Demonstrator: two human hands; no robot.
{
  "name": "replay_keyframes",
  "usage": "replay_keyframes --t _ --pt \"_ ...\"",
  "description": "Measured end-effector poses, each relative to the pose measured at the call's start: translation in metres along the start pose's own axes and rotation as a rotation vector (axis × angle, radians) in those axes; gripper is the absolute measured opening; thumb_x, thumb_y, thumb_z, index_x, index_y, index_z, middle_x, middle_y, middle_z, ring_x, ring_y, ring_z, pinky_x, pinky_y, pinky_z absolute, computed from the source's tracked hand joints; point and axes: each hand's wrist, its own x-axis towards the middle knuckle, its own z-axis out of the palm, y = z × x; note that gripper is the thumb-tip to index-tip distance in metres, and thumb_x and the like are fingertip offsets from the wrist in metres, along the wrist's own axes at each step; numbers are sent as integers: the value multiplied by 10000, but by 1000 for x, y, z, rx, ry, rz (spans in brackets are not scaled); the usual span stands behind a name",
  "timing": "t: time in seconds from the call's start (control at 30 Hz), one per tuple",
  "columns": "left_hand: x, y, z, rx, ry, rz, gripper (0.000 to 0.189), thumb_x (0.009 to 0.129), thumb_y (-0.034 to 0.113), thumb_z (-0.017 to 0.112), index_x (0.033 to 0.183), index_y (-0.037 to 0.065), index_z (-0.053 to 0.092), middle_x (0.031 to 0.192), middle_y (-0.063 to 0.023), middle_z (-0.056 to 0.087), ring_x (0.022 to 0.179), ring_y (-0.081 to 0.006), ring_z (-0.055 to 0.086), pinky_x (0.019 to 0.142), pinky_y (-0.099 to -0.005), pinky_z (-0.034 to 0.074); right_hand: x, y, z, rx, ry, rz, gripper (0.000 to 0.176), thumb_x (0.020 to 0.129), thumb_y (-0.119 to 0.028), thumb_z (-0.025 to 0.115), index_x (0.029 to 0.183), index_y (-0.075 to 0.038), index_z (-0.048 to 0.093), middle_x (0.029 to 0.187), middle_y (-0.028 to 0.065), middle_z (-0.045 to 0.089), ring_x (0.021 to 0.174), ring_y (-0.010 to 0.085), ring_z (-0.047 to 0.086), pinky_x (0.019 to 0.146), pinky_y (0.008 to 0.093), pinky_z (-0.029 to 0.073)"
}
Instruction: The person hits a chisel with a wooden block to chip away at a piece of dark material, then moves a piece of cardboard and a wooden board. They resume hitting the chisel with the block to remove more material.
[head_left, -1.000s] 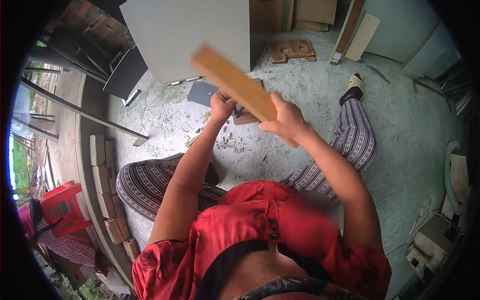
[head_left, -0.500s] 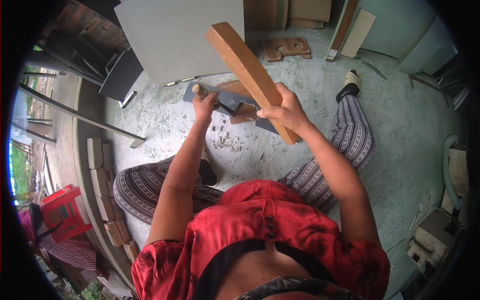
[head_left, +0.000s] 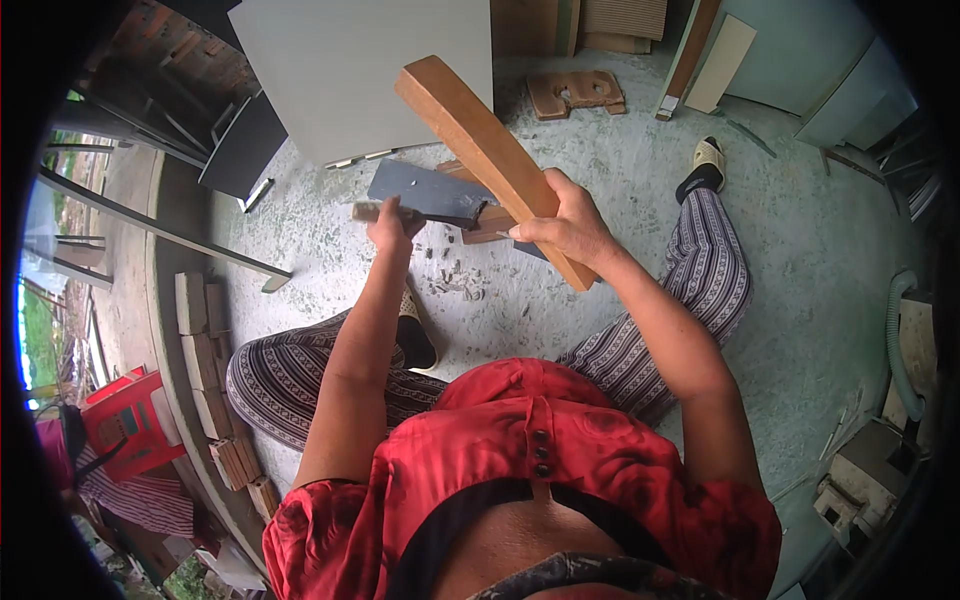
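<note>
My left hand (head_left: 393,228) is closed around the pale wooden handle of a chisel (head_left: 367,212). The chisel lies nearly level, its dark blade pointing right toward the rough edge of a cutout in a dark grey board (head_left: 415,188). Brown wood (head_left: 486,225) shows at the cutout and beneath the board. In my right hand (head_left: 572,228) is a thick wooden bar (head_left: 468,125), gripped near its lower end and tilted up to the left over the board. The bar hides part of the board.
Grey chips (head_left: 462,285) litter the floor before the board. My legs stretch to either side. A large pale panel (head_left: 370,80) stands behind, with a brown piece with holes (head_left: 577,95) to its right. A metal bar (head_left: 170,225) slants at left, near stacked bricks (head_left: 203,365).
My left hand has lowered the chisel from a steeper angle to nearly level, its handle swinging left and down. The wooden bar has shifted slightly left and down at its upper end.
</note>
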Motion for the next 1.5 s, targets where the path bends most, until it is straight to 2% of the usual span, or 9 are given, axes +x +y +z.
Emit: replay_keyframes --t 0.2,0.7,0.97,1.03,1.13,1.23,1.33,1.43,1.5 --pt "-35 17 43 316 -503 489 130 728 89 690 717 55 565 659 -21 578 551 -105 548 476 -250 461 -1 -8 -7 9 0 -63 546 580 -285 743 979 9 516 899 115 587 853 188 563 777 301 448" --pt "-38 -5 46 524 -600 528 91 722 67 673 738 11 603 687 -13 619 643 -98 576 619 -256 474 -4 -7 -9 -47 -9 -45 566 588 -274 736 1020 14 511 933 127 596 867 194 571 794 309 451" --pt "-43 -22 51 493 -616 627 187 727 35 687 890 -2 603 839 -36 661 762 -89 596 712 -260 487 -14 -17 2 133 121 -379 580 613 -196 743 1075 -2 451 936 116 578 853 190 572 775 301 460" --pt "-44 -18 50 504 -639 591 199 727 20 681 911 -4 607 863 -40 666 786 -93 602 730 -260 488 -8 -2 2 -381 -25 -115 546 609 -248 733 1010 -21 441 866 167 610 807 300 626 723 356 482" --pt "-54 -15 56 437 -672 575 227 726 -4 673 946 -7 614 903 -45 674 825 -97 611 758 -259 490 2 3 2 -486 -94 9 539 604 -277 729 980 -18 443 846 192 622 800 362 627 718 374 485" --pt "-51 -16 54 409 -668 589 248 724 -8 677 965 -11 618 918 -46 678 835 -97 615 768 -256 489 -5 -18 -5 -353 -75 -33 554 594 -252 740 1005 -11 457 893 166 621 825 289 627 743 354 480" --pt "-48 -21 53 512 -656 596 254 724 -2 683 969 -11 619 921 -45 680 833 -90 614 770 -252 488 -12 -36 -9 88 112 -434 628 613 -257 739 1110 -1 452 903 142 619 830 239 634 735 340 496" --pt "-57 -13 54 576 -637 603 256 723 -1 682 971 -6 619 922 -41 680 835 -84 612 772 -251 487 -17 -17 6 239 158 -440 583 614 -228 745 1068 -8 452 974 90 550 877 159 540 787 310 444" --pt "-64 -10 55 571 -641 600 257 723 0 682 972 -4 619 919 -38 680 835 -83 611 772 -251 487 -9 -2 -1 -402 -104 -12 589 593 -250 730 1053 -18 443 906 162 600 854 253 603 761 342 465"
